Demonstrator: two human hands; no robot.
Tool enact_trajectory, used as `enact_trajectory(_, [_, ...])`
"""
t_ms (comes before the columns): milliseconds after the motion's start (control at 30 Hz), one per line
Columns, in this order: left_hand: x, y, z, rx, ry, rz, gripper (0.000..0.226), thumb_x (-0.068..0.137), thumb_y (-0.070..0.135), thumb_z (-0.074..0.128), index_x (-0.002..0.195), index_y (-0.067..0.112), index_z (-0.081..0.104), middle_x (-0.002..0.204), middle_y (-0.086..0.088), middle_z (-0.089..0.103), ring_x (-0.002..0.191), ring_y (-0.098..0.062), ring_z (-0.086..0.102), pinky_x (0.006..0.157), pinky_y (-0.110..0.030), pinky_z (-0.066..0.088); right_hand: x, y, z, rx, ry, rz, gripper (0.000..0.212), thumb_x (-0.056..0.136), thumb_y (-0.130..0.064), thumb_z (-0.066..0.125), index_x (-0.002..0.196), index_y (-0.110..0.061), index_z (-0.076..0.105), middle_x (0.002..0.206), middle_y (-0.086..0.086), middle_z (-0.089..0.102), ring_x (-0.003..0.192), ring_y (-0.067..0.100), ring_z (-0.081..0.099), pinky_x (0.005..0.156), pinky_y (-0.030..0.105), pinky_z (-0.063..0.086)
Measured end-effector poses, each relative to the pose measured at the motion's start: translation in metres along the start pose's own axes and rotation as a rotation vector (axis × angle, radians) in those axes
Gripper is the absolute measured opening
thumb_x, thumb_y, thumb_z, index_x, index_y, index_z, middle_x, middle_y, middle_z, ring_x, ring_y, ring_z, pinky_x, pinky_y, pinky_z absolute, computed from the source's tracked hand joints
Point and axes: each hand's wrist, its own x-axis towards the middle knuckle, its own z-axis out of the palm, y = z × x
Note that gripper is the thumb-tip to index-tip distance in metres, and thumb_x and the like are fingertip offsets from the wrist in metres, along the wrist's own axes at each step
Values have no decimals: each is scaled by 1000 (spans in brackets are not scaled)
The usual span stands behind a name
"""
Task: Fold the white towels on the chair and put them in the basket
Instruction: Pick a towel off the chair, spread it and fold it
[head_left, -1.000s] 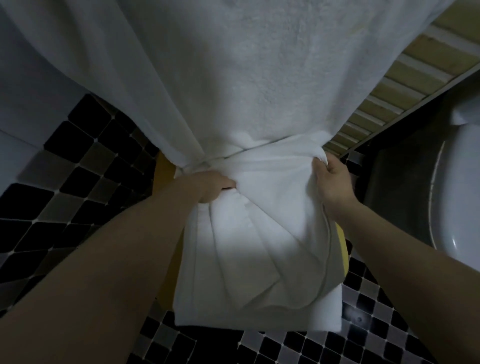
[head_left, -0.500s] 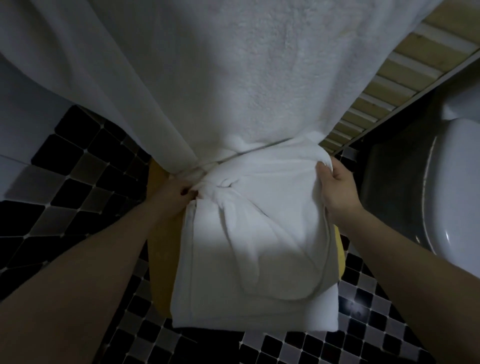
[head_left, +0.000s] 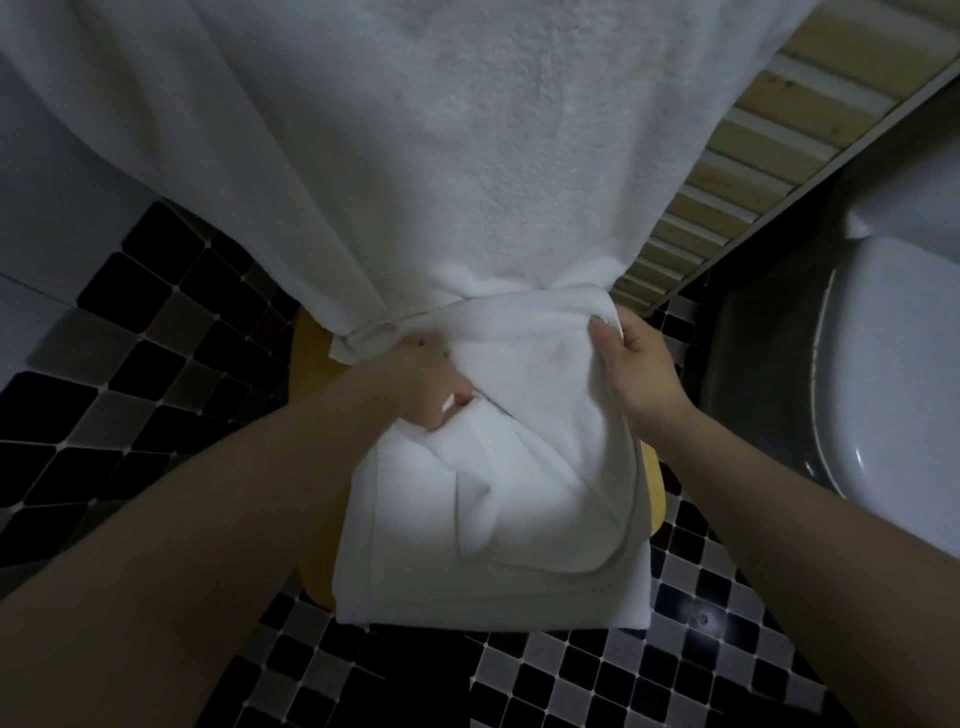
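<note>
Two hands worked one white towel (head_left: 467, 171) in the head view. Left hand (head_left: 426, 387) pinched a fold mid-cloth; right hand (head_left: 636, 366) gripped the upper corner, probably to bring edges together. Lower towel lay on the yellow chair (head_left: 655, 488), which it mostly hid. Top of towel ran out of frame. No basket seen. Toilet (head_left: 893, 364) stood right.

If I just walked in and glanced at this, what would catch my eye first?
Most striking is the big white towel, filling the upper picture and bunching down onto a yellow chair seat at the centre. Both bare hands grip it there: the left hand mid-fold, the right hand pinching a corner. A black-and-white checkered floor surrounds them.
</note>
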Motion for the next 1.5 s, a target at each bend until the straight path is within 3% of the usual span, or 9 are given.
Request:
enact_trajectory(267, [-24,-7,42,148,386,186,26,73,6,43,85,9,66,85,-9,66,77,-31,67,60,-39,54,-13,-1,-4,-117,-43,-46,26,99,-16,41,115,-15,62,100,-6,65,94,11,61,84,26,47])
enact_trajectory(400, [-18,15,33,270,85,106,42,92,16,32,132,19,46,127,-8,46,121,-29,40,101,-36,31,-17,4,-2,-83,-76,-36,26,99,-16,41,115,-13,62,105,1,66,101,21,62,89,33,49])
enact_trajectory(633, [-72,11,44,47,627,-71,23,40,7,68,60,12,58,63,-4,63,65,-26,63,69,-33,33,-28,11,-9,-163,-97,-63,22,99,-18,44,108,-16,63,97,-2,67,91,16,63,76,20,50])
enact_trajectory(767, [-104,17,113,176,482,11,58,30,23,86,84,25,62,94,-3,61,87,-23,48,72,-39,47,-41,13,-9,-427,-109,-212,22,96,-21,48,96,-8,65,81,18,66,77,34,60,69,44,48])
enact_trajectory(1000, [-100,59,103,-92,209,39,102,70,51,67,147,25,7,152,-1,16,140,-23,17,114,-39,19,-64,14,6,-464,-183,-256,26,95,-18,50,84,5,54,75,21,57,70,20,46,59,25,29])
enact_trajectory(1133, [-97,84,97,-587,350,-447,88,82,64,41,149,22,4,157,-5,8,143,-26,13,113,-39,21,-73,15,7,-513,-207,-273,20,96,-17,46,92,-1,56,76,12,59,71,22,50,63,29,33])
enact_trajectory(1267, [-93,85,104,-1323,459,-769,66,88,19,58,143,14,21,120,-9,47,104,-27,52,85,-36,47,-81,5,15,-540,-256,-265,25,96,-17,44,119,-14,54,72,12,58,67,25,50,64,35,37])
enact_trajectory(1400, [-104,94,106,-909,438,-635,4,91,8,45,90,10,41,75,2,44,60,-10,42,49,-21,33,-91,-11,22,-385,-272,-240,56,90,-12,43,142,-31,35,104,17,67,90,32,60,79,34,45])
enact_trajectory(1500, [-108,103,111,-785,127,-423,12,93,16,44,103,9,49,95,-4,52,88,-22,55,66,-27,39,-96,-22,32,-461,-391,-301,65,86,-16,45,146,-31,27,90,8,67,73,26,57,64,29,38])
